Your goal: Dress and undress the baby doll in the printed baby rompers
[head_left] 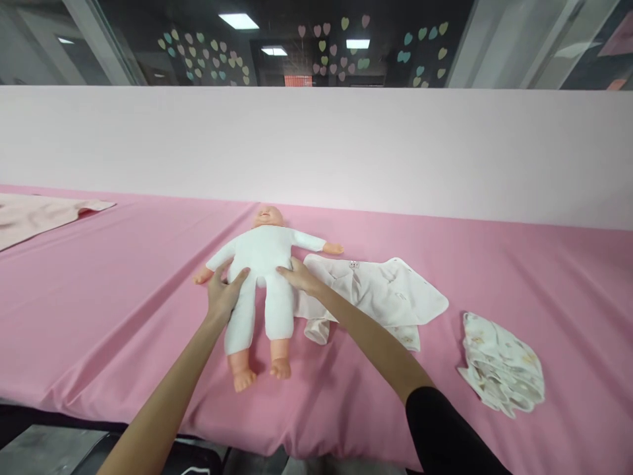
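A baby doll (264,251) with a white cloth body lies on its back, its head toward the wall and its bare feet toward me. My left hand (225,291) grips the doll's hip on the left side, thumb on top of the thigh. On the other hip is my right hand (300,276), its thumb on the front and its fingers mostly hidden around the side. A white baby garment (378,290) is spread beside the doll, partly behind my right forearm.
Pink sheeting (123,290) covers the padded table. A bunched white patterned cloth (504,364) lies at the right, and a pale pink cloth (42,214) at the far left. Behind the table rises a white wall (316,145) below a window with heart stickers.
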A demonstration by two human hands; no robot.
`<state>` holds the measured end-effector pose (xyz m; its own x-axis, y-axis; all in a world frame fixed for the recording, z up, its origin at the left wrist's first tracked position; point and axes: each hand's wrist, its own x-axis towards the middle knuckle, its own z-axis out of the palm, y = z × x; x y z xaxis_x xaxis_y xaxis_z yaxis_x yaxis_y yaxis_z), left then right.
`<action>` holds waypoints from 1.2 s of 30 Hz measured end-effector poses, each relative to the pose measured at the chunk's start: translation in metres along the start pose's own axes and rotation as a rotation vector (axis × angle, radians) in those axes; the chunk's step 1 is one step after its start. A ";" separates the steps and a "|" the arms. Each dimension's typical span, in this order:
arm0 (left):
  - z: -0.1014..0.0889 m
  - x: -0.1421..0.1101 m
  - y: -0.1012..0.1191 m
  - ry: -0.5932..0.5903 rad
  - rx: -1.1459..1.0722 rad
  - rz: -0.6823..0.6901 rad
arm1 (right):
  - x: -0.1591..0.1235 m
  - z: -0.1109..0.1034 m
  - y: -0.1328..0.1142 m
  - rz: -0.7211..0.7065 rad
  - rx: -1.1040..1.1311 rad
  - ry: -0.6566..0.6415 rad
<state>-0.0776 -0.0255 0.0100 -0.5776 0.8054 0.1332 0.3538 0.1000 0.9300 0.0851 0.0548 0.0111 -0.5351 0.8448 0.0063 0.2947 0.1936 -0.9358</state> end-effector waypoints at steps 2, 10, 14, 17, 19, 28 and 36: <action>0.004 -0.018 0.019 0.006 -0.053 0.020 | -0.018 -0.015 -0.001 -0.065 0.083 0.078; 0.065 -0.087 0.065 -0.266 -0.252 0.108 | -0.132 -0.115 0.000 -0.108 0.143 0.102; 0.109 -0.114 0.065 -0.359 -0.278 0.108 | -0.174 -0.148 0.020 -0.031 0.147 0.146; 0.134 -0.127 0.062 -0.419 -0.262 0.101 | -0.191 -0.161 0.043 0.000 0.151 0.159; 0.145 -0.132 0.060 -0.433 -0.240 0.122 | -0.197 -0.167 0.057 0.037 0.162 0.159; 0.163 -0.130 0.050 -0.432 -0.082 0.180 | -0.202 -0.165 0.076 0.232 0.198 0.161; 0.126 -0.136 0.030 -0.546 0.145 0.368 | -0.196 -0.176 0.056 0.332 -0.322 0.223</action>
<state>0.1038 -0.0582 -0.0233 0.0414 0.9779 0.2049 0.5737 -0.1912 0.7965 0.3463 -0.0123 0.0194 -0.1999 0.9658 -0.1654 0.6677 0.0108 -0.7443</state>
